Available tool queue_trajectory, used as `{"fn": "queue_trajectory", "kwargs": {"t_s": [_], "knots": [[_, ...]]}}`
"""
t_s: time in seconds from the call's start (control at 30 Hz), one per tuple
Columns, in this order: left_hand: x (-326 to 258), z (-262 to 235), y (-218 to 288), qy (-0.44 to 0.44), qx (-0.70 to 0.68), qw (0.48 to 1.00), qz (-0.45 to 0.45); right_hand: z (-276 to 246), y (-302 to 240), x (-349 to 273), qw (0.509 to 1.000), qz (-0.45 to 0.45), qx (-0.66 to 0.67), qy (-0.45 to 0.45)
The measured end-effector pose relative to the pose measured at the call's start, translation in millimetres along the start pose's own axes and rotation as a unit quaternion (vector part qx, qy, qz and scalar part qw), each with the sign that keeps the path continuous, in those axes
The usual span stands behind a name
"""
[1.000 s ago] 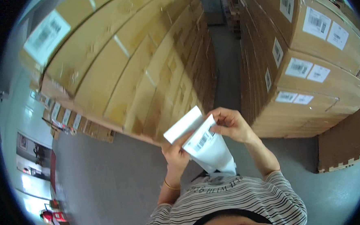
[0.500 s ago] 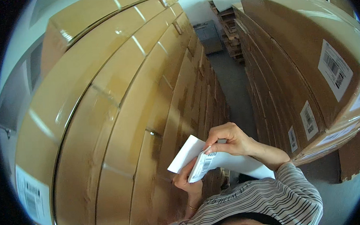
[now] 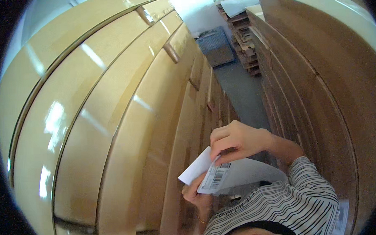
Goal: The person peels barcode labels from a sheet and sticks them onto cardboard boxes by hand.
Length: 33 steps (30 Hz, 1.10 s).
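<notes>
My left hand [image 3: 196, 194] is closed around a folded strip of white labels [image 3: 195, 167], low in the middle of the head view. A label printed with a barcode [image 3: 216, 179] faces up on the strip. Above it, my right hand [image 3: 239, 141] pinches the upper edge of the labels between thumb and fingers. From beneath that hand a long white tail of the strip [image 3: 257, 172] curves right across the front of my striped shirt. Part of the left hand's fingers is hidden behind the labels.
Tall stacked brown cartons [image 3: 125, 133] form a wall close on my left. More stacked cartons [image 3: 308, 68] rise on my right. A narrow grey floor aisle [image 3: 242, 91] runs between them to wooden pallets [image 3: 244, 46] and a blue crate [image 3: 215, 46] at the far end.
The view has moved forward along the aisle, so the carton walls have slid back and the crate looks nearer. My right hand has shifted slightly up and left; both hands still hold the labels.
</notes>
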<state>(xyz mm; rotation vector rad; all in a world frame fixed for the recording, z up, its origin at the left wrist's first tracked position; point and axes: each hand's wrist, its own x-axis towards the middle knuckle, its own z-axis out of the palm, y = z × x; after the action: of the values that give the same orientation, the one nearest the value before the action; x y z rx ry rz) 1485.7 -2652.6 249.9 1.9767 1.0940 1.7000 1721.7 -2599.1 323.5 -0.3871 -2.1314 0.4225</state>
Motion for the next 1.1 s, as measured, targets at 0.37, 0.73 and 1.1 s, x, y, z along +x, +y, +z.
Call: {"fn": "queue_trajectory", "kwargs": {"t_s": [0.37, 0.73, 1.1], "knots": [[172.5, 189.4, -82.6, -0.081, 0.108, 0.991, 0.023, -237.1, 201.5, 20.6, 0.975, -0.102, -0.046, 0.190], [274.0, 310.5, -182.0, -0.084, 0.122, 0.978, 0.146, -381.5, 402.9, 165.6, 0.908, -0.063, 0.191, 0.368], [323.4, 322.5, -168.5, -0.155, 0.073, 0.979, 0.108, -445.6, 439.0, 351.7, 0.909, -0.170, 0.278, 0.260]]}}
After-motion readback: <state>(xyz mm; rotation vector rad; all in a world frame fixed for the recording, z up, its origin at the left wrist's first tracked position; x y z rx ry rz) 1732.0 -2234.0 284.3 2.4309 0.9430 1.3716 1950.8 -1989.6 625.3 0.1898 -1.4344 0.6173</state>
